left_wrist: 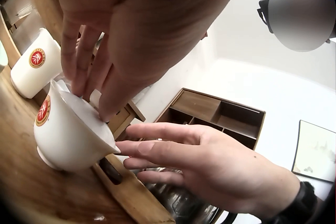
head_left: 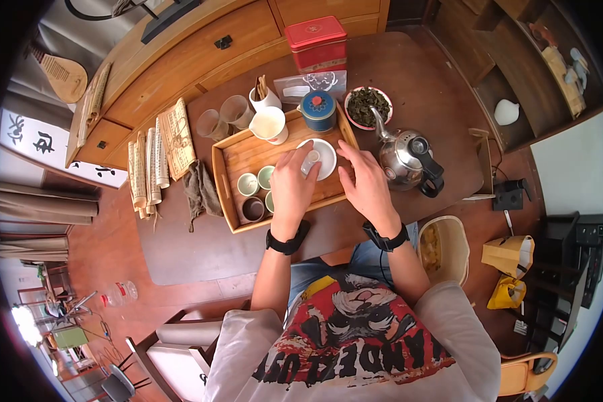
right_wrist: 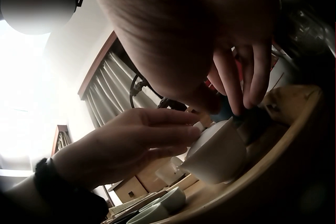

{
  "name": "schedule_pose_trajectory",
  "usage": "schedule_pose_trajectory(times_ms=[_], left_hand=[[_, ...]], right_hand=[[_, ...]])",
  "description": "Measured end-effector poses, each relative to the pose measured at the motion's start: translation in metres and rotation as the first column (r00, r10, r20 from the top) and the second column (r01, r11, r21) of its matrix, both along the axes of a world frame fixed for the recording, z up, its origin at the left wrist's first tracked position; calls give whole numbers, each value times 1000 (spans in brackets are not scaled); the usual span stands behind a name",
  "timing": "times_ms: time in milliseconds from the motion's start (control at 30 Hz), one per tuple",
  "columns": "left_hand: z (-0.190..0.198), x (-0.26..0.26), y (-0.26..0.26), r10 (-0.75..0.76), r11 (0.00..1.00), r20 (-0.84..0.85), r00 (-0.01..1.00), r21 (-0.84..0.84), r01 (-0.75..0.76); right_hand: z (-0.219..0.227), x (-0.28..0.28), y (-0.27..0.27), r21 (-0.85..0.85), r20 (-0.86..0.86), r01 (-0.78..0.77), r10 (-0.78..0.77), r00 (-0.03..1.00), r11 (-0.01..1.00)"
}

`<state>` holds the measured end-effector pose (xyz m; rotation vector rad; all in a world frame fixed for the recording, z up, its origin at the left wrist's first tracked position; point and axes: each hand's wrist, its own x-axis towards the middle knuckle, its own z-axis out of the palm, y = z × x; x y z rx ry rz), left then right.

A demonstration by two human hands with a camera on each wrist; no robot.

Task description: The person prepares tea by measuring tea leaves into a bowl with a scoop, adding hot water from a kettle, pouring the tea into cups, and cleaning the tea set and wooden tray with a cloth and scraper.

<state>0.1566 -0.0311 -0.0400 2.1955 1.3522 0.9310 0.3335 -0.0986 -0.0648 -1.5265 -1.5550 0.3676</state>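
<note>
On the wooden tray stands a white gaiwan [left_wrist: 71,134] with a red emblem, its lid [head_left: 326,161] lying in the bowl. My left hand [head_left: 293,182] reaches over it from the left and pinches the lid's knob [left_wrist: 95,98] between thumb and fingers. On the other side, my right hand [head_left: 368,186] is held beside the rim with its fingers extended, holding nothing. In the left wrist view its fingertips [left_wrist: 126,148] come right up to the gaiwan's flared edge.
The tray [head_left: 220,181] also carries a white pitcher [head_left: 269,125], a blue canister [head_left: 317,110] and several small cups [head_left: 248,184]. Right of it are a steel kettle [head_left: 405,157] and a bowl of tea leaves [head_left: 368,107]. Bamboo scrolls [head_left: 154,164] lie left; a red tin [head_left: 316,43] stands behind.
</note>
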Motion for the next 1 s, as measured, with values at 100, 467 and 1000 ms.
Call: schedule_pose_trajectory(times_ms=[100,467,1000], left_hand=[[8,3,-3,9,1000,8,1000,14,-9],[44,35,74,-148,972,-30,989,179,151],[34,59,104,15,992,-67,998,130,-6]], right_hand=[[0,0,0,-18,-2,2,-3,1000,1000],[7,1,-4,-27,-58,-8,7,998,1000],[12,2,-16,-3,-77,-18,18,997,1000]])
